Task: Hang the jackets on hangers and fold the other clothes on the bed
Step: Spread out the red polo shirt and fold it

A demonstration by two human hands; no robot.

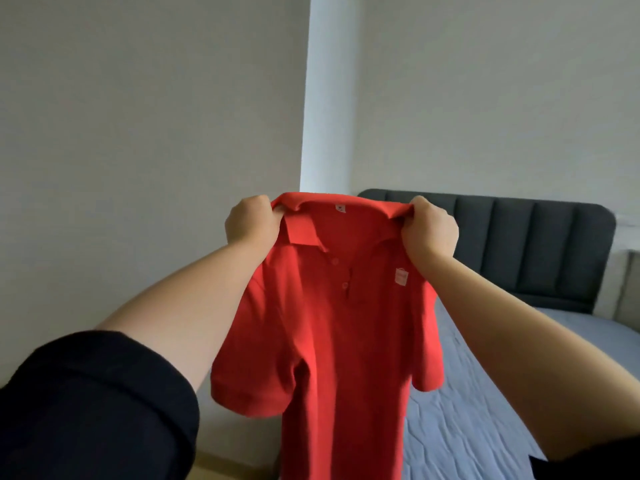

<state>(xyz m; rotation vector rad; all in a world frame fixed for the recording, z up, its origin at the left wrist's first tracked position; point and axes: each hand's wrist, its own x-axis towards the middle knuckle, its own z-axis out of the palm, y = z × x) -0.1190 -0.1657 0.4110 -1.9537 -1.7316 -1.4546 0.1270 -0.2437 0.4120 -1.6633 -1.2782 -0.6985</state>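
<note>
Grey walls [138,133], blue bed [485,393], dark headboard [519,244]; left hand [249,221], right hand [431,232] fingers clamped on red polo [329,341].

The bed [571,327] is standing at the lower right, its far end toward the wall. A blue-grey quilted cover [467,410] is lying flat over it, lightly creased. A dark padded headboard [519,244] is rising at that far end. Something pale [623,289] is sitting at the right edge, too cropped to identify.
</note>
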